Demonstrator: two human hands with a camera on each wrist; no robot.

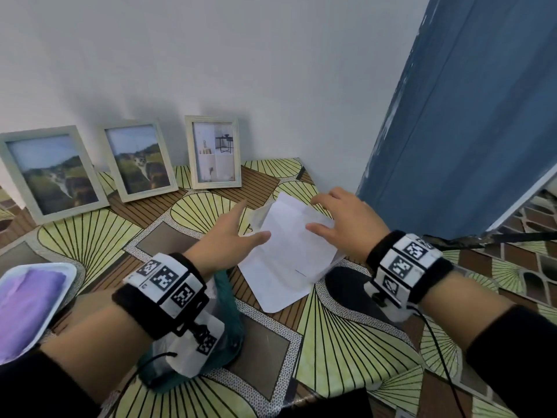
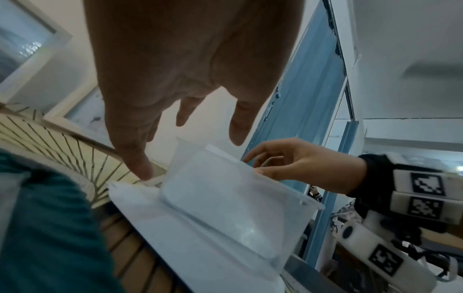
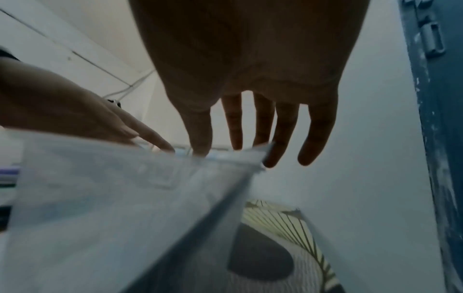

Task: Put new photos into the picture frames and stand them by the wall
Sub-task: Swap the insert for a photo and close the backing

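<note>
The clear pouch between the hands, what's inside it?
Through the pouch a pale, rounded-corner sheet shows, with a white edge sticking out of the open top. Its face is not visible, so whether it is a photo cannot be told. The right hand touches the opening.

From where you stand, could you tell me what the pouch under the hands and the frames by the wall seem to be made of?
The pouch looks like thin frosted plastic: translucent, faintly glossy, with a ridged strip along its open edge and a pale sheet showing through. The three frames look like pale painted or whitewashed wood, matte, with faint grain on the rightmost one; it could be wood-effect plastic. Their fronts look glazed, glass or acrylic.
</note>
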